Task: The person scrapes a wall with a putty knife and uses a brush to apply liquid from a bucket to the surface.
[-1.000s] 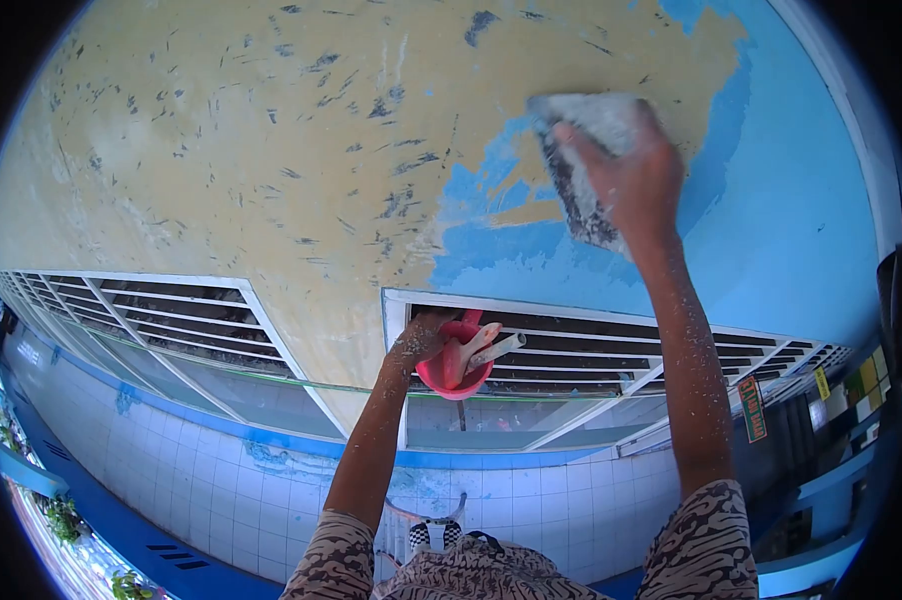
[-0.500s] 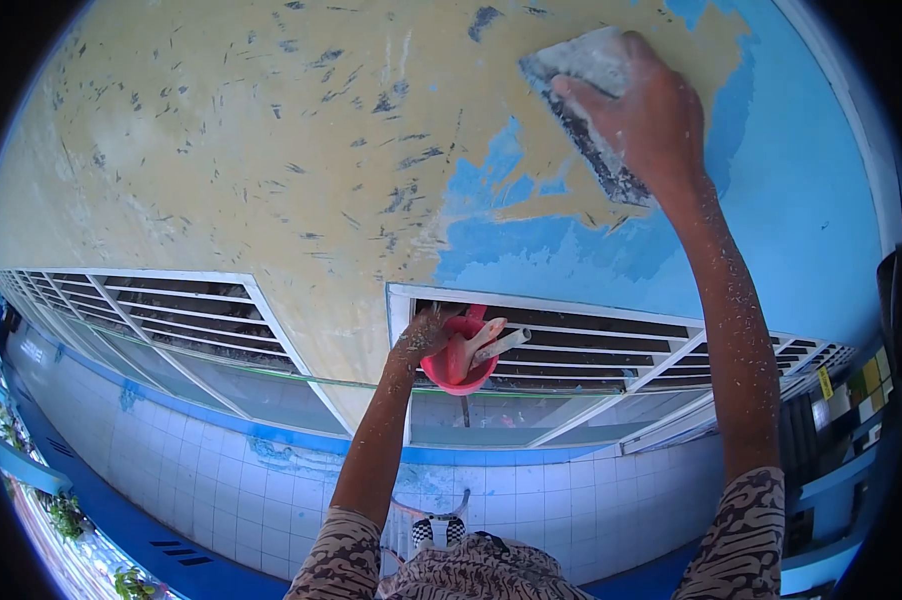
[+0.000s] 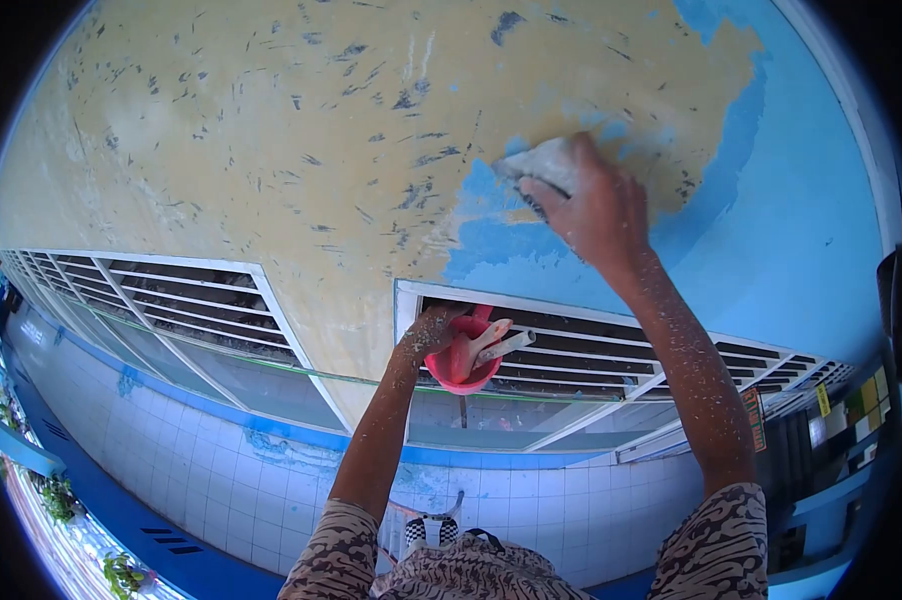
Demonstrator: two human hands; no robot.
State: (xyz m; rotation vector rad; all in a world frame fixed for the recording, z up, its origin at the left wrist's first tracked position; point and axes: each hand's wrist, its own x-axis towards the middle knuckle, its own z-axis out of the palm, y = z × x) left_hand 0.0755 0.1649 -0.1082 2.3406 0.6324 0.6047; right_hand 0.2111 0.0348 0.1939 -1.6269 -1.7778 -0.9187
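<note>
My right hand (image 3: pixel 606 215) is closed on a flat grey piece with a dark edge (image 3: pixel 546 168), whitened with dust, and presses it against the painted wall (image 3: pixel 301 170). It lies where bare tan surface meets blue paint. Its exact kind does not show. Lower down, my left hand (image 3: pixel 436 328) is closed at the left rim of a small pink bucket (image 3: pixel 461 385), its fingertips partly hidden. A paintbrush (image 3: pixel 484 340) and a white tube-like handle (image 3: pixel 509 346) stick out of the bucket. Pale specks cover both forearms.
Just behind the bucket is a white-framed window (image 3: pixel 571 345) with horizontal slats. Another slatted window (image 3: pixel 186 300) is further left. White floor tiles (image 3: pixel 201 470) lie far below, beside a blue ledge (image 3: pixel 161 530). Metal rails (image 3: pixel 396 525) show near my checkered shoes (image 3: pixel 431 528).
My right hand has moved down and left across the wall with the grey piece, uncovering the tan patch above right. My left hand stays at the bucket.
</note>
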